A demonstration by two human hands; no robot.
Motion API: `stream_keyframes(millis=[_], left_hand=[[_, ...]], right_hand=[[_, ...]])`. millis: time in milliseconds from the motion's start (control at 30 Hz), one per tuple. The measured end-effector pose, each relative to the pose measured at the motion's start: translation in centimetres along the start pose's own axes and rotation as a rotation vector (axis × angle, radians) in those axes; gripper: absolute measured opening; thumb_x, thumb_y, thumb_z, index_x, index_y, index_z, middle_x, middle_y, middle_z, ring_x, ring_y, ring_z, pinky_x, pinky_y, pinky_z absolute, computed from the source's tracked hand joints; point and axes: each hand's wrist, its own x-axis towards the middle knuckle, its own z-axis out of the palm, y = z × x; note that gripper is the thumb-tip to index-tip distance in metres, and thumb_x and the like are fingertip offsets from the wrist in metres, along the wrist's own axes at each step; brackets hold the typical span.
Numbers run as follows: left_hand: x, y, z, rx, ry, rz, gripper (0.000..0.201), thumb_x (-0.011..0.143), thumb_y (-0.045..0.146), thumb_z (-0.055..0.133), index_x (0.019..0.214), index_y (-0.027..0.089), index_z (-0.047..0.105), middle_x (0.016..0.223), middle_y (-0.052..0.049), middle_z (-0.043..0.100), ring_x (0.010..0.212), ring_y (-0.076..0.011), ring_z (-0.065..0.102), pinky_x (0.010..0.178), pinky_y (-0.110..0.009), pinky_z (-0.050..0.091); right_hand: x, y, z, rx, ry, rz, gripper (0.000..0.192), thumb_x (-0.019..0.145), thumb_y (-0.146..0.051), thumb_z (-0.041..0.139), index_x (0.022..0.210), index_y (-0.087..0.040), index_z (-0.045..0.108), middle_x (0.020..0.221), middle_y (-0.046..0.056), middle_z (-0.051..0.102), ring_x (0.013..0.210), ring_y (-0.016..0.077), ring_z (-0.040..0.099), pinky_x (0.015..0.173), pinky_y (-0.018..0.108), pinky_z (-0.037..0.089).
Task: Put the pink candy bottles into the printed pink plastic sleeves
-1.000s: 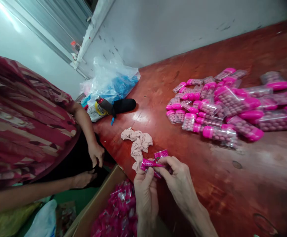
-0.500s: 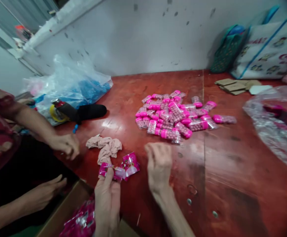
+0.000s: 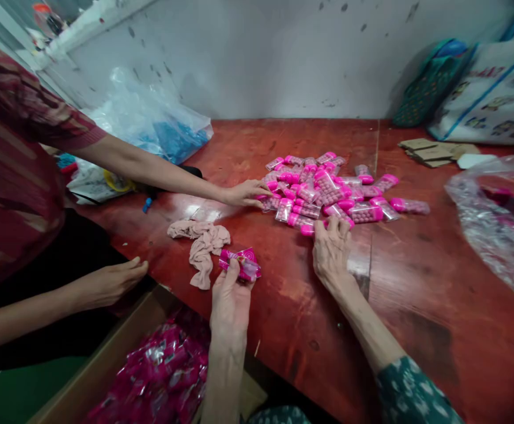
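My left hand (image 3: 229,292) holds a pink printed wrapper (image 3: 240,262) just above the red table (image 3: 415,282), beside a crumpled beige cloth (image 3: 201,241). My right hand (image 3: 331,250) reaches into the near edge of a pile of clear tubes with pink caps (image 3: 327,191), its fingertips on one pink-capped tube (image 3: 306,229); whether the fingers have closed on it does not show. A co-worker's hand (image 3: 244,192) touches the left side of the same pile.
A cardboard box (image 3: 106,365) of pink wrappers sits below the table's near edge. A plastic bag with blue contents (image 3: 159,126) lies back left, a clear bag (image 3: 495,229) at right, printed bags (image 3: 481,94) and cardboard pieces (image 3: 433,152) back right. The co-worker's other hand (image 3: 110,282) rests lower left.
My right hand has moved away from the wrapper to the tube pile. The co-worker's arm has stretched across to the pile. The view has shifted slightly.
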Motion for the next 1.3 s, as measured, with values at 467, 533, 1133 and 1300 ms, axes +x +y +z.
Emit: stream_keyframes(millis=[467, 533, 1133, 1300], left_hand=[[-2.3, -1.3, 1.1, -0.056, -0.112, -0.211, 0.012, 0.082, 0.015, 0.057, 0.077, 0.019, 0.066, 0.075, -0.001, 0.067, 0.064, -0.0113, 0.061, 0.062, -0.025, 0.052], [-2.8, -1.8, 1.3, -0.05, -0.125, -0.226, 0.014, 0.081, 0.012, 0.057, 0.075, 0.019, 0.067, 0.075, -0.001, 0.068, 0.065, -0.0117, 0.061, 0.065, -0.025, 0.053], [-5.1, -4.0, 2.2, 0.075, -0.249, -0.103, 0.014, 0.062, 0.017, 0.077, 0.072, 0.02, 0.068, 0.069, 0.004, 0.067, 0.065, -0.0081, 0.061, 0.066, -0.019, 0.05], [-5.8, -4.6, 1.7, 0.127, -0.302, -0.185, 0.012, 0.062, 0.016, 0.076, 0.07, 0.015, 0.067, 0.067, 0.001, 0.067, 0.062, -0.0085, 0.06, 0.066, -0.021, 0.05]], right_hand=[[-9.2, -3.4, -5.3, 0.054, -0.115, -0.338, 0.036, 0.088, -0.006, 0.031, 0.121, -0.004, 0.048, 0.098, 0.018, 0.054, 0.092, 0.0283, 0.044, 0.077, 0.043, 0.044], [-9.1, -3.0, -5.5, -0.011, -0.075, -0.378, 0.037, 0.09, -0.009, 0.032, 0.123, -0.002, 0.046, 0.101, 0.02, 0.053, 0.093, 0.0295, 0.043, 0.077, 0.045, 0.043], [-10.3, -2.3, -6.9, 0.976, -0.051, 0.445, 0.03, 0.079, -0.029, 0.064, 0.103, -0.024, 0.047, 0.088, -0.001, 0.056, 0.073, 0.0128, 0.054, 0.064, 0.023, 0.046], [-10.3, -2.2, -6.6, 1.078, -0.028, 0.485, 0.018, 0.075, -0.022, 0.068, 0.086, -0.021, 0.053, 0.072, -0.005, 0.052, 0.06, 0.0083, 0.047, 0.052, 0.018, 0.04]])
